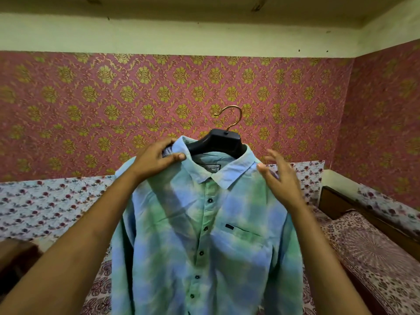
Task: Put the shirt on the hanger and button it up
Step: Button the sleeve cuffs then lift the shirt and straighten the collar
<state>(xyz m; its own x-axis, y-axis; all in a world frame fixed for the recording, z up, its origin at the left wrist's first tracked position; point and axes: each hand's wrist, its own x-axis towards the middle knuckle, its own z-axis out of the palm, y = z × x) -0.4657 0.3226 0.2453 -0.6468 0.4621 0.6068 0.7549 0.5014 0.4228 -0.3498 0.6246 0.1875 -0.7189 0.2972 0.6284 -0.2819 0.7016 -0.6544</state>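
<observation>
While the shirt (204,235) is hanging in front of you on the hanger (218,142), its lower part is running out of the bottom edge of the view, so you are not seeing the hem. Its long axis is going up and down, with the collar at the top and the buttoned front facing you. Most of the dark hanger is hiding inside the shoulders; only the middle piece and the gold hook (231,118) are showing above the collar, and the hook is tilting to the right, catching on nothing you can see. Your left hand (156,159) is pinching the collar and shoulder cloth on the left side. Your right hand (279,178) is staying open with spread fingers, just beside the right collar tip; contact is hard to tell. Behind the shirt the bed (45,205) and the patterned wall (91,98) are leaving free room on both sides.
</observation>
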